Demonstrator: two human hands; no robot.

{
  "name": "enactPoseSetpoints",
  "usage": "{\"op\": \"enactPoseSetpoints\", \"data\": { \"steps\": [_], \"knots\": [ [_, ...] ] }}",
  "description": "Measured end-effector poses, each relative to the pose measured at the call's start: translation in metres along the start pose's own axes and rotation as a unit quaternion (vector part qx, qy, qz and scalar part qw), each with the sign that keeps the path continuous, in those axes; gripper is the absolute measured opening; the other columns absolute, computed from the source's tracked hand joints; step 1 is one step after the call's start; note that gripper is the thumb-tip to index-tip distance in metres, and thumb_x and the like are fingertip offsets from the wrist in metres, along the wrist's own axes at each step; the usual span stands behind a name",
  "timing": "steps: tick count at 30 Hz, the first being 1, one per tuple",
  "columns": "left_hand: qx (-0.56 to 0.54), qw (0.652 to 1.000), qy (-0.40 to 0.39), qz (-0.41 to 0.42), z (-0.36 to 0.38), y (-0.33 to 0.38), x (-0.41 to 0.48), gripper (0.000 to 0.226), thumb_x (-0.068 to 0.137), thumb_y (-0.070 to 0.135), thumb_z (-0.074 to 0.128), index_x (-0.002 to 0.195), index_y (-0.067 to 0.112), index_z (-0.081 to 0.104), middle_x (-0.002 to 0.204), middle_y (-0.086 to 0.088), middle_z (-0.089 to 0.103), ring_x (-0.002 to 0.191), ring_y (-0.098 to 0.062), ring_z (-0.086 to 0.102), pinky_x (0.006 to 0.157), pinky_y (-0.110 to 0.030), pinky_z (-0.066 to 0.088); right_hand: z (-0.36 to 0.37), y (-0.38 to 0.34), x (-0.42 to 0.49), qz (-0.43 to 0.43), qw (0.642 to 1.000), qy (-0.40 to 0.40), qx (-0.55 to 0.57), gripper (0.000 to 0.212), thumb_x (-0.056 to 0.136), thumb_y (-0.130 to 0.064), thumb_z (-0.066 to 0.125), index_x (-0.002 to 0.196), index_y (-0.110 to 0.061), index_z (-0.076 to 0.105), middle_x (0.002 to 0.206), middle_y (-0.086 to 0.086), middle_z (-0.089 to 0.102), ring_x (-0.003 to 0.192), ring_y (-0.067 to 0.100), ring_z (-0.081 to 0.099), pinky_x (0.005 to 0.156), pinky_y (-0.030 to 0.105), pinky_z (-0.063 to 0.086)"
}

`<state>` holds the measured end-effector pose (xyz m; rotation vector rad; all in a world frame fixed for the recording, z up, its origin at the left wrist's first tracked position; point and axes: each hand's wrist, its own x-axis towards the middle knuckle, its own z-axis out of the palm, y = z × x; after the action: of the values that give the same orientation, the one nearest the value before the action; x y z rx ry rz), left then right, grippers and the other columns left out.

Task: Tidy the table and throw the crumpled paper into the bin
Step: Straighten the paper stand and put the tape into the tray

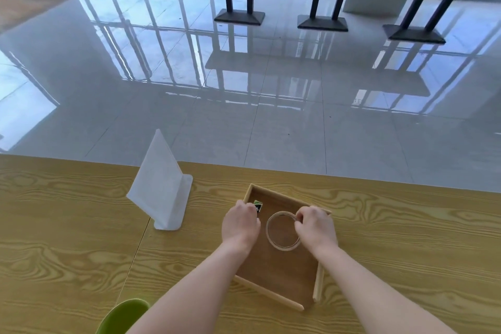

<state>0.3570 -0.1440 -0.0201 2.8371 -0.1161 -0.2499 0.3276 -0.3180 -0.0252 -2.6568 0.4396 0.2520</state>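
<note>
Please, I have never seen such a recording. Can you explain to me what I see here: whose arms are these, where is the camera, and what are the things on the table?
There is no machine here. A person wears a wide-angle camera on the head, looking forward and down, so you see their own two bare arms.

On the wooden table lies a shallow wooden tray. The left hand holds a small green and black packet at the tray's far left corner. The right hand grips the rim of a clear glass that stands in the tray.

Left of the tray stands a white sign holder. A green chair shows at the bottom edge. No crumpled paper or bin is visible.
</note>
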Motion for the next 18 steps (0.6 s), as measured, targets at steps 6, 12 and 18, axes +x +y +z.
{"op": "enactPoseSetpoints", "data": {
  "steps": [6, 12, 18],
  "knots": [
    [0.11, 0.992, -0.011, 0.056, 0.014, 0.006, 0.021, 0.019, 0.096, 0.004, 0.051, 0.101, 0.009, 0.069, 0.096, -0.009, 0.067, 0.084, -0.027, 0.07, 0.061, -0.03, 0.051, 0.016, -0.002, 0.008, 0.036, 0.999, 0.023, 0.006, 0.016, 0.094, -0.025, 0.057, 0.099, -0.018, 0.071, 0.104, 0.0, 0.066, 0.101, 0.02, 0.063, 0.094, 0.04, 0.042],
    [0.107, 0.991, -0.003, 0.082, 0.014, 0.004, 0.016, 0.014, 0.097, 0.008, 0.052, 0.103, 0.011, 0.065, 0.098, -0.006, 0.062, 0.084, -0.025, 0.068, 0.062, -0.031, 0.053, 0.023, -0.001, 0.013, 0.045, 0.997, 0.041, 0.049, 0.022, 0.093, -0.036, 0.061, 0.105, -0.019, 0.069, 0.105, -0.001, 0.068, 0.101, 0.02, 0.064, 0.078, 0.03, 0.037],
    [-0.021, 0.996, 0.054, 0.068, 0.01, -0.027, -0.006, 0.031, 0.086, 0.028, 0.068, 0.114, 0.019, 0.061, 0.098, -0.001, 0.055, 0.088, -0.018, 0.056, 0.065, -0.028, 0.054, 0.028, -0.002, 0.0, 0.031, 0.999, -0.011, 0.032, 0.044, 0.088, -0.046, 0.064, 0.122, -0.018, 0.06, 0.116, 0.0, 0.06, 0.108, 0.02, 0.06, 0.093, 0.036, 0.045]
  ]
}}
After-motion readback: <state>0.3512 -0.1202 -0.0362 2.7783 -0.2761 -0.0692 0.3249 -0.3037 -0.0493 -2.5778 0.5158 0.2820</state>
